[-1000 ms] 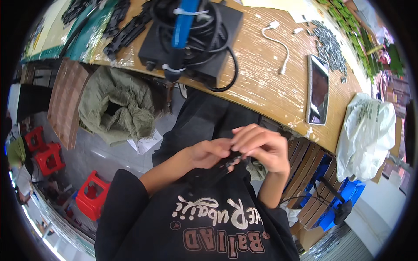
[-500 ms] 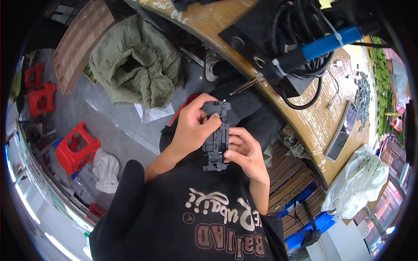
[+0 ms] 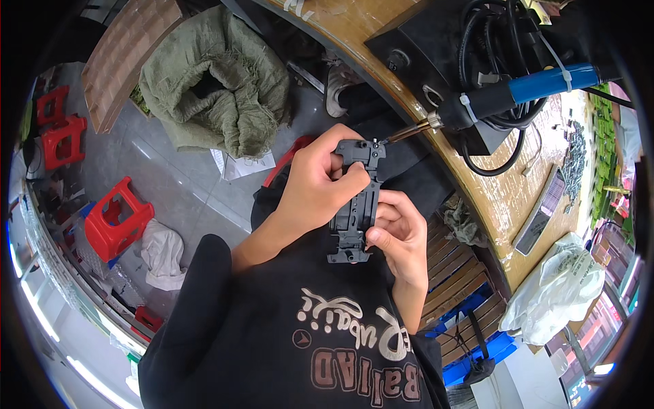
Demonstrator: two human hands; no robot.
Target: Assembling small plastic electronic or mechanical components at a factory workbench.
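Note:
A long black plastic part, shaped like a toy-car chassis (image 3: pixel 354 211), is held upright lengthwise in front of my black shirt. My left hand (image 3: pixel 320 180) grips its upper half, thumb across the face and fingers behind. Along the right edge, my right hand (image 3: pixel 398 235) holds the lower half between thumb and curled fingers. A small metal pin or screw shows at the top right corner. Close to that corner is the thin metal tip of a blue-and-black handled tool (image 3: pixel 518 92); I cannot tell whether they touch.
The tool and coiled black cables lie by a black box (image 3: pixel 409 58) on the wooden table (image 3: pixel 470 184). A phone (image 3: pixel 541 211), small dark parts (image 3: pixel 575 163) and a white plastic bag (image 3: pixel 555 290) are at the right. A green sack (image 3: pixel 218 82) and red stools (image 3: pixel 119 218) stand on the floor.
Both hands and the black chassis have moved slightly up and right in the picture, bringing its top corner close to the tool's tip. The grip looks the same.

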